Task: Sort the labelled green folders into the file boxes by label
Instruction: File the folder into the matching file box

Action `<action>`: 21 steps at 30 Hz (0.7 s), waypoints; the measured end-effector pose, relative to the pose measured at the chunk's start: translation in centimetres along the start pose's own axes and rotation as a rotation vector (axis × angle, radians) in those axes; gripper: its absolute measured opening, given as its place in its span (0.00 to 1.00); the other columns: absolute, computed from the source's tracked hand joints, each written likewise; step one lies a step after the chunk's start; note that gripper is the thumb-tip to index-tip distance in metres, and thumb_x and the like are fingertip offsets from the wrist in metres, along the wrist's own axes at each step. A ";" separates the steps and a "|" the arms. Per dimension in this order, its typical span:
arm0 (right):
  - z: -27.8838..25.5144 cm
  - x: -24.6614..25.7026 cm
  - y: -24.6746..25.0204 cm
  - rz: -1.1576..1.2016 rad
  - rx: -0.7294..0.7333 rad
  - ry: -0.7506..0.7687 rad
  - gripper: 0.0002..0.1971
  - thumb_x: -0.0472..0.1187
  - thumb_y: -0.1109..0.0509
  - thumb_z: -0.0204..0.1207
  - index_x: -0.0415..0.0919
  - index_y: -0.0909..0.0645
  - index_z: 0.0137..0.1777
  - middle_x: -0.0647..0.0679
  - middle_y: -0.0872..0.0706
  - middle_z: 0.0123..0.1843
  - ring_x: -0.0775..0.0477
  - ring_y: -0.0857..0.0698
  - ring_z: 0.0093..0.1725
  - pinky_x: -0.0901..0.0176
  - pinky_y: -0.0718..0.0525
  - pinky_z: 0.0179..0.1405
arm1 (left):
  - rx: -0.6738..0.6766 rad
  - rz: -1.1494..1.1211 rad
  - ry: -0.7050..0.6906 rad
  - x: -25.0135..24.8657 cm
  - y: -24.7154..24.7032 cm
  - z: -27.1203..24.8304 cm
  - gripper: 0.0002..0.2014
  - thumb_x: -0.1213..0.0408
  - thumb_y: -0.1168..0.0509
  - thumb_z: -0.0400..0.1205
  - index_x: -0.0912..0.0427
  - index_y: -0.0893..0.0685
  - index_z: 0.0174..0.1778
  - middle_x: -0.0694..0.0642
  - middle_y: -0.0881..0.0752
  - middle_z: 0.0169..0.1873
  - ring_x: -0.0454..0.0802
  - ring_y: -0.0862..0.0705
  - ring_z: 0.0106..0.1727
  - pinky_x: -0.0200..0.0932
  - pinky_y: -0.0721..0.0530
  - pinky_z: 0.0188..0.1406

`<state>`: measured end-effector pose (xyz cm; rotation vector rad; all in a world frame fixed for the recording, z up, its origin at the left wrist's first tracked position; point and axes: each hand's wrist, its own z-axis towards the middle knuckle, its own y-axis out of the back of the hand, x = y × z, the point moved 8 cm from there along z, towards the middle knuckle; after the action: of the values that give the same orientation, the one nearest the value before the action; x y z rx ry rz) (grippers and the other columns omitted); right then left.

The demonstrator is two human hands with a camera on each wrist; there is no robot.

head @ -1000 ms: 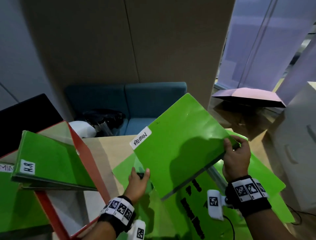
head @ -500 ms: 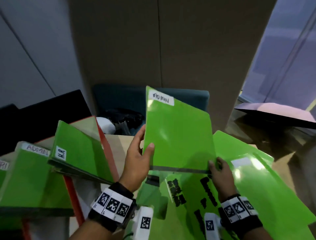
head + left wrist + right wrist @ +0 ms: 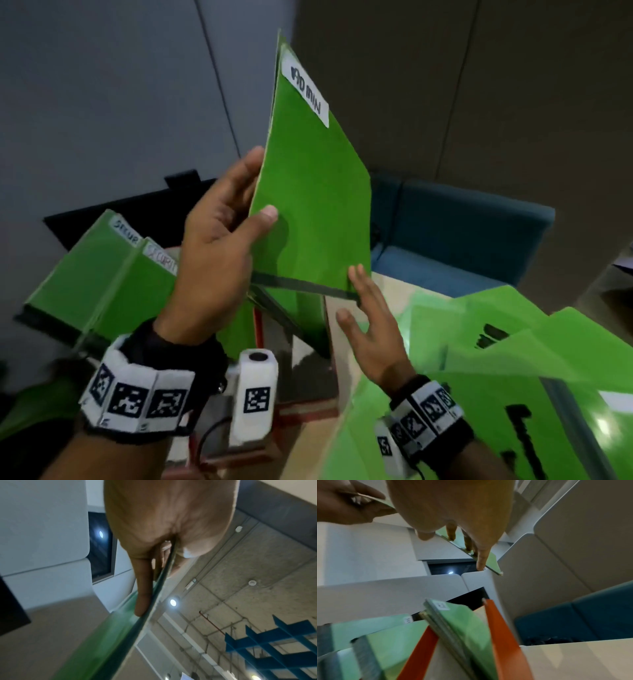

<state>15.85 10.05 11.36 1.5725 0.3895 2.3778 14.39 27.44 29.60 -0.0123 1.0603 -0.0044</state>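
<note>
A green folder (image 3: 308,205) with a white ADMIN label (image 3: 306,90) stands nearly upright above the file boxes. My left hand (image 3: 262,185) pinches its left edge, thumb on the front and fingers behind; the left wrist view shows the same pinch on the folder (image 3: 120,635). My right hand (image 3: 358,299) is flat, its straight fingers touching the folder's lower right corner (image 3: 493,562). Below stands a red-edged file box (image 3: 258,325) holding green folders (image 3: 467,628). To its left, more green folders (image 3: 102,274) carry labels that begin SECUR.
Several loose green folders (image 3: 513,342) lie spread over the wooden table (image 3: 342,329) on the right, some with black print. A blue sofa (image 3: 462,240) stands behind the table. A black screen (image 3: 102,212) is at the back left, against grey wall panels.
The ADMIN folder has swung up from a slant to nearly upright and moved left over the boxes. My left hand now pinches it higher; my right hand has loosened to flat fingers at its corner.
</note>
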 end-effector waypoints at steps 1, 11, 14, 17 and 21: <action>0.2 0.9 -1.5 0.011 0.039 0.030 0.30 0.62 0.41 0.78 0.67 0.44 0.79 0.63 0.45 0.84 0.70 0.47 0.80 0.56 0.36 0.77 | -0.047 0.006 -0.027 -0.9 1.4 0.1 0.28 0.78 0.39 0.79 0.61 0.28 0.77 0.53 0.19 0.71 0.51 0.22 0.73 0.60 0.22 0.70; 2.8 9.2 -12.1 0.147 0.236 0.200 0.33 0.47 0.33 0.80 0.58 0.45 0.81 0.60 0.48 0.85 0.64 0.46 0.82 0.73 0.43 0.77 | -0.230 0.171 -0.148 -7.2 11.9 -3.1 0.32 0.53 0.27 0.75 0.57 0.26 0.75 0.49 0.18 0.70 0.53 0.22 0.73 0.64 0.23 0.70; 3.8 11.4 -15.0 0.180 0.278 0.217 0.34 0.49 0.33 0.80 0.60 0.47 0.81 0.61 0.47 0.84 0.66 0.46 0.81 0.68 0.42 0.78 | -0.376 0.254 0.008 -6.9 16.0 -4.0 0.39 0.35 0.25 0.67 0.51 0.20 0.71 0.50 0.16 0.67 0.53 0.19 0.69 0.65 0.23 0.68; 3.1 12.1 -18.3 0.146 0.401 0.175 0.34 0.55 0.37 0.80 0.64 0.53 0.81 0.70 0.53 0.83 0.73 0.50 0.79 0.62 0.43 0.77 | -0.343 0.230 -0.102 -7.7 16.7 -4.0 0.30 0.55 0.29 0.77 0.56 0.25 0.75 0.50 0.18 0.70 0.54 0.21 0.72 0.63 0.22 0.68; 0.5 10.6 -21.6 0.132 0.491 0.125 0.34 0.55 0.40 0.81 0.59 0.53 0.82 0.67 0.53 0.83 0.79 0.51 0.76 0.69 0.45 0.78 | -0.357 0.202 -0.070 -6.1 16.9 -4.2 0.24 0.75 0.34 0.77 0.56 0.22 0.70 0.45 0.14 0.64 0.45 0.18 0.68 0.53 0.19 0.67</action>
<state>13.86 34.00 12.79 1.6849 0.9876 2.6269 7.73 44.36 32.70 -0.2268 0.9776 0.3653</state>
